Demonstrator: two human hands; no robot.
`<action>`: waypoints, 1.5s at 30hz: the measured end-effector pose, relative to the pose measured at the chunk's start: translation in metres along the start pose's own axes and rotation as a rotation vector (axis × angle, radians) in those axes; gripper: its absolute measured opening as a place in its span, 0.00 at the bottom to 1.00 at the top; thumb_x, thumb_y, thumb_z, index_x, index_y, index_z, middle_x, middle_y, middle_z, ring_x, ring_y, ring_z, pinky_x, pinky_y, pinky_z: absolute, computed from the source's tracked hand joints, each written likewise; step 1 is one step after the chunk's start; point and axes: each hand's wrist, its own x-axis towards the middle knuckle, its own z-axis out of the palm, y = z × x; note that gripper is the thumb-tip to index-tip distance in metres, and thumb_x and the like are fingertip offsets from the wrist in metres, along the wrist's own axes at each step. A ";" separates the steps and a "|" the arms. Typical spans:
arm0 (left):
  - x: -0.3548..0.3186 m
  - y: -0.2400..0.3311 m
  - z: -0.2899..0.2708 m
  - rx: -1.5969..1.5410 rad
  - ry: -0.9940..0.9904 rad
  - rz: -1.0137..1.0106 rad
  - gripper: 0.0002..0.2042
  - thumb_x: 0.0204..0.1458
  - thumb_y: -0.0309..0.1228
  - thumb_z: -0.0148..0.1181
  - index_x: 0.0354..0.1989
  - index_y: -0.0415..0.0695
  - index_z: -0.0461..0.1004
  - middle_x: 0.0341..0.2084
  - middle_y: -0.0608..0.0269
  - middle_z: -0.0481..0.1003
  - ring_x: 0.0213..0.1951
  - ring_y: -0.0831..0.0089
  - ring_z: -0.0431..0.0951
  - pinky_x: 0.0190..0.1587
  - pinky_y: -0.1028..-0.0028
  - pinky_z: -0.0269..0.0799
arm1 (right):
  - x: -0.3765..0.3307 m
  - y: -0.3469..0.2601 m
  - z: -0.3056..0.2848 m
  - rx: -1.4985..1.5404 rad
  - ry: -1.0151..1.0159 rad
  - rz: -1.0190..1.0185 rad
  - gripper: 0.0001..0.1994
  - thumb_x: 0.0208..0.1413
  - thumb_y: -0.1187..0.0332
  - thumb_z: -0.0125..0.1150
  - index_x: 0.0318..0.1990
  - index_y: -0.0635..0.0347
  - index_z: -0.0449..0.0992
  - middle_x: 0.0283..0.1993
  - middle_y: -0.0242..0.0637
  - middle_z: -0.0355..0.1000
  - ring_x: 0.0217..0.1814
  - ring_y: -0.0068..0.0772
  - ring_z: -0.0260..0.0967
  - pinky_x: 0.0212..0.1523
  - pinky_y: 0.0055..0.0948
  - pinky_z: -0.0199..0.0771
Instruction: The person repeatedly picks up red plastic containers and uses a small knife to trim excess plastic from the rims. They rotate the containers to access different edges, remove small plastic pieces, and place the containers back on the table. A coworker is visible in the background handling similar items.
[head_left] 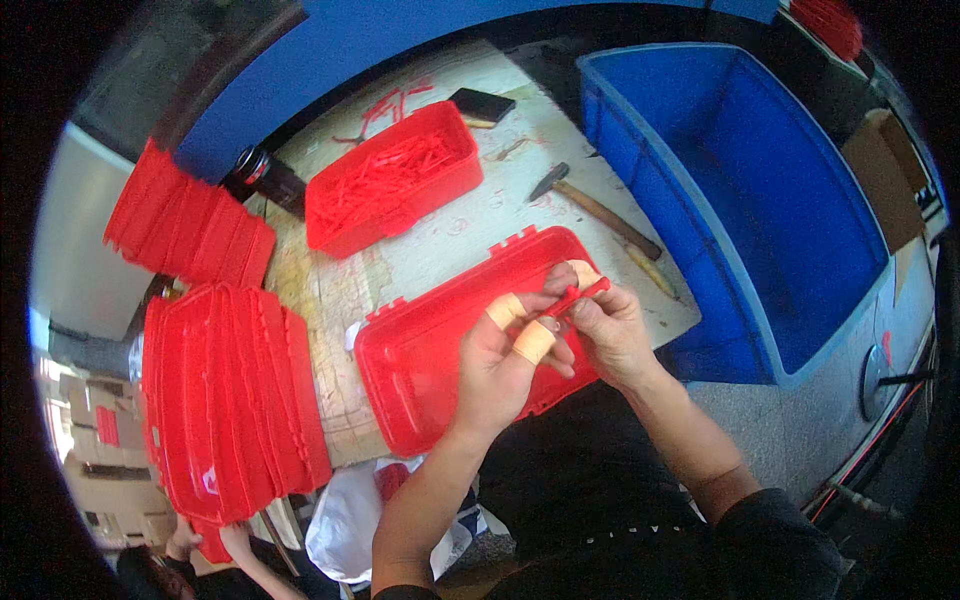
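Hands at frame centre: left hand [505, 360] & right hand [608, 330] both pinched a small red clip [580, 296] over red lid [450, 340] w/ taped fingertips [533, 341]; clip could've slipped, judging by tape

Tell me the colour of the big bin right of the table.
Blue: the large empty bin is plain blue all over, seen best in the head view.

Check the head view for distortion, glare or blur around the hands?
Head view: strong fisheye, the blue bin and table edge bow toward a black vignetted rim. Both hands, left hand and right hand, and the small red piece are reasonably sharp. Glossy highlights on the red tray; the far left edge looks overexposed and soft.
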 end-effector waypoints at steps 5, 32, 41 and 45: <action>0.079 -0.016 -0.005 0.929 -0.093 0.299 0.15 0.56 0.21 0.57 0.53 0.37 0.73 0.42 0.55 0.79 0.45 0.65 0.79 0.54 0.63 0.74 | -0.007 -0.034 -0.034 -0.102 0.126 -0.147 0.13 0.69 0.60 0.51 0.47 0.62 0.71 0.43 0.39 0.73 0.48 0.31 0.71 0.48 0.31 0.73; 0.080 0.004 -0.197 1.612 -0.372 -0.073 0.18 0.50 0.44 0.67 0.41 0.43 0.76 0.25 0.44 0.78 0.34 0.42 0.79 0.37 0.49 0.73 | 0.114 0.064 0.056 -1.982 -0.788 -0.314 0.10 0.58 0.62 0.60 0.30 0.59 0.76 0.27 0.44 0.77 0.28 0.43 0.78 0.28 0.41 0.77; 0.089 0.007 -0.192 1.499 -0.433 -0.081 0.21 0.44 0.47 0.71 0.34 0.40 0.79 0.24 0.42 0.79 0.34 0.44 0.81 0.39 0.53 0.76 | 0.104 0.085 0.042 -1.986 -0.689 -0.395 0.09 0.54 0.64 0.61 0.26 0.56 0.73 0.25 0.40 0.76 0.25 0.39 0.78 0.26 0.37 0.77; 0.092 0.004 -0.188 1.523 -0.393 -0.099 0.21 0.45 0.49 0.70 0.33 0.41 0.80 0.25 0.42 0.79 0.34 0.44 0.81 0.40 0.52 0.76 | 0.104 0.084 0.044 -1.957 -0.596 -0.410 0.12 0.56 0.62 0.63 0.25 0.55 0.73 0.22 0.38 0.74 0.23 0.37 0.76 0.25 0.36 0.76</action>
